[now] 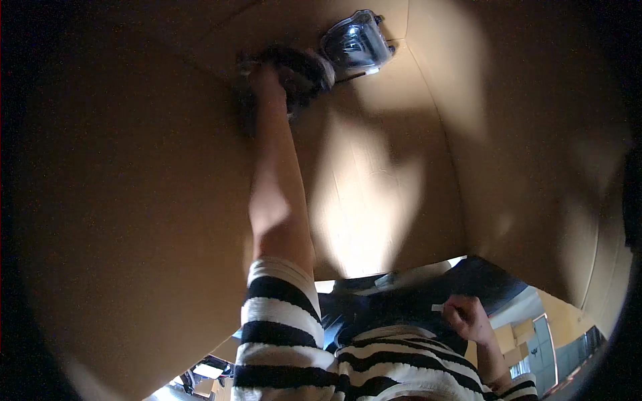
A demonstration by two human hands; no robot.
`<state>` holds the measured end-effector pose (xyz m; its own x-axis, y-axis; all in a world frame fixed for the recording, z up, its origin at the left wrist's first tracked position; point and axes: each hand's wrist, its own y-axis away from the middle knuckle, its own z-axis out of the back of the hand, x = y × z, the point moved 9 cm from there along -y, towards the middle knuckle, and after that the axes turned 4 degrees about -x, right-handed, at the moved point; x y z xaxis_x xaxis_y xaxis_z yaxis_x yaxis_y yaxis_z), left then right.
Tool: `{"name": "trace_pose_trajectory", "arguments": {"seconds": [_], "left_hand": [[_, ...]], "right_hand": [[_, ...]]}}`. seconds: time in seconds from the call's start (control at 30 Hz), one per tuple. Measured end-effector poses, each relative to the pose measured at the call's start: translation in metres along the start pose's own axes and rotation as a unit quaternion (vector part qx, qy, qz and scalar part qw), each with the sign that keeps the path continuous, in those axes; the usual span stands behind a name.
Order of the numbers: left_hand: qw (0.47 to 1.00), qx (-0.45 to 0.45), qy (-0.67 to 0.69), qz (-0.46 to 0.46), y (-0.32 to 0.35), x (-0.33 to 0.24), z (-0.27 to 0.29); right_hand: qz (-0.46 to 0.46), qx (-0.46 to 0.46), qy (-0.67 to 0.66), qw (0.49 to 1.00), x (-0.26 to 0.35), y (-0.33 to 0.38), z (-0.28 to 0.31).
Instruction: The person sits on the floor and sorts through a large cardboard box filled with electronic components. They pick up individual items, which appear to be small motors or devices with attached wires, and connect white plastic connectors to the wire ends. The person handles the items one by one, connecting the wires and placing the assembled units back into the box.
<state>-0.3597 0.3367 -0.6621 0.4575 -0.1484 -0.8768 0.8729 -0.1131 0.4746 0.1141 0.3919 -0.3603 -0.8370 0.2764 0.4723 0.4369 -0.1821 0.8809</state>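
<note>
1. Nearest us, the right hand (pixel 468 317) is curled into a loose fist against the dark clothing, just outside the cardboard box's (pixel 134 200) near rim; whether it holds anything, can't tell.
2. Up the striped sleeve (pixel 277 314), the left arm reaches deep into the box.
3. At the box's far end, the left hand (pixel 267 83) is closed on a dark, blurred object (pixel 301 70).
4. Just beyond it, in the box's far corner, sits a clear plastic package (pixel 354 41).

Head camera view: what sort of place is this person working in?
Probably a packing or storeroom area. The view looks into a big cardboard box, where the left hand reaches toward a clear plastic-wrapped item, and more cartons stand outside.
</note>
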Motion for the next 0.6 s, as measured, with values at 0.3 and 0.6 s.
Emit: {"name": "trace_pose_trajectory", "arguments": {"seconds": [0.3, 0.6], "left_hand": [[0.945, 0.178, -0.16, -0.221, 0.213, -0.156, -0.025], [0.892, 0.4, -0.185, -0.105, 0.385, -0.198, -0.007]], "right_hand": [[0.178, 0.031, 0.111, 0.977, 0.045, 0.041, -0.01], [0.352, 0.019, 0.153, 0.923, 0.07, 0.108, -0.027]]}}
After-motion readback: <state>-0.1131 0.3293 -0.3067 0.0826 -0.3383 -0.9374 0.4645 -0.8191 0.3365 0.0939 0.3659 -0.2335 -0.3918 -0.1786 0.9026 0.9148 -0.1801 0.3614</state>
